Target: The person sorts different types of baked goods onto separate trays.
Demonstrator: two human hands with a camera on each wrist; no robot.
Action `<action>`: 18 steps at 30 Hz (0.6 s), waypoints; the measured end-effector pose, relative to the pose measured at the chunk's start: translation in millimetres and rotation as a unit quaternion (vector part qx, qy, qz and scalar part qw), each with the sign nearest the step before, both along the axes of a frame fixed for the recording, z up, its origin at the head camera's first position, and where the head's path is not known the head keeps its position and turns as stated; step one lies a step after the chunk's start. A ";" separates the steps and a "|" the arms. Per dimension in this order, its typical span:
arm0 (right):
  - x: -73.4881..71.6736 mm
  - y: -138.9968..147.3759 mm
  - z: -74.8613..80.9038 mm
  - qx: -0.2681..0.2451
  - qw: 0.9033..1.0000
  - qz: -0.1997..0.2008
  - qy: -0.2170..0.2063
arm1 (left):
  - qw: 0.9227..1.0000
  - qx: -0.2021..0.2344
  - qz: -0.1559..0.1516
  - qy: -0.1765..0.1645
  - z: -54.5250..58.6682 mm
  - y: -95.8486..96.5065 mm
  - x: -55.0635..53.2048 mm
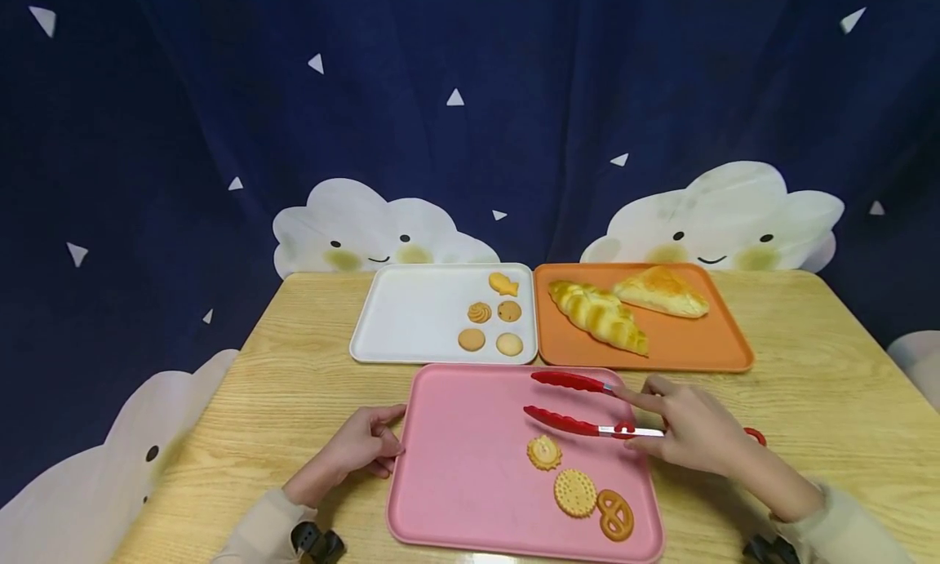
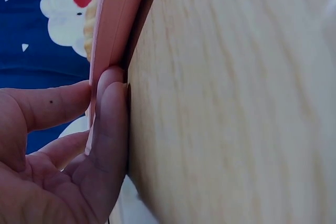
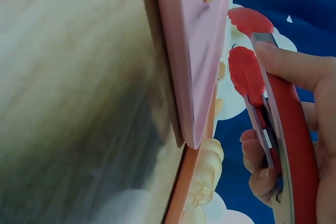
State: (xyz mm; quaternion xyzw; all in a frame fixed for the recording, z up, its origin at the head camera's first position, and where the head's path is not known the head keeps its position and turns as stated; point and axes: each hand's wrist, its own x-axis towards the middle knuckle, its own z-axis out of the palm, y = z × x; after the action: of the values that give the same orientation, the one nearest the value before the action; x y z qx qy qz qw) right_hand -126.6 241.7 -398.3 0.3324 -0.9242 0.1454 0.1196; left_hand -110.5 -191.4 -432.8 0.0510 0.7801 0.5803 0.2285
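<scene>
A pink tray (image 1: 463, 458) lies near the front of the table. My left hand (image 1: 360, 443) holds its left edge, one fingertip at the rim and other fingers (image 2: 113, 108) low against the outer side in the left wrist view. In my right hand (image 1: 698, 425) are red-tipped tongs (image 1: 561, 422), held over the tray's right part with their tips spread and nothing between them. Below the tongs, a scalloped cookie (image 1: 543, 452), a round dotted cracker (image 1: 575, 493) and a pretzel (image 1: 615, 515) lie on the tray.
Behind the pink tray stands a white tray (image 1: 419, 311) with several small cookies, one fish-shaped (image 1: 503, 284), along its right side. Beside it an orange tray (image 1: 690, 344) carries a braided bread (image 1: 598, 315) and a triangular pastry (image 1: 661, 290). A dark blue curtain (image 1: 470, 180) hangs behind the table.
</scene>
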 end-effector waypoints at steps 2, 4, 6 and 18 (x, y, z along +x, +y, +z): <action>2.9 0.6 -0.3 0.001 1.000 0.008 -0.012 | 1.000 0.000 0.000 0.000 0.1 -0.4 0.0; 4.8 1.0 -0.5 -0.001 1.000 0.021 -0.018 | 1.000 -0.001 0.000 0.000 -0.1 -0.6 0.0; 5.8 1.1 -0.2 0.001 0.999 0.031 -0.018 | 1.000 -0.002 0.001 0.000 -0.6 -0.7 -0.2; -1.5 0.1 3.5 0.018 0.999 0.008 -0.027 | 1.000 0.003 0.001 0.000 -0.8 -0.3 -0.2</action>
State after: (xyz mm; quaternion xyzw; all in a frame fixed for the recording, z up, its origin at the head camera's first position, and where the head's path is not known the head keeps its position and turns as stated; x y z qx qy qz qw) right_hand -128.1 241.7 -394.7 0.3382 -0.9267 0.1384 0.0878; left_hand -110.8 -191.7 -433.6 0.0511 0.7786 0.5824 0.2280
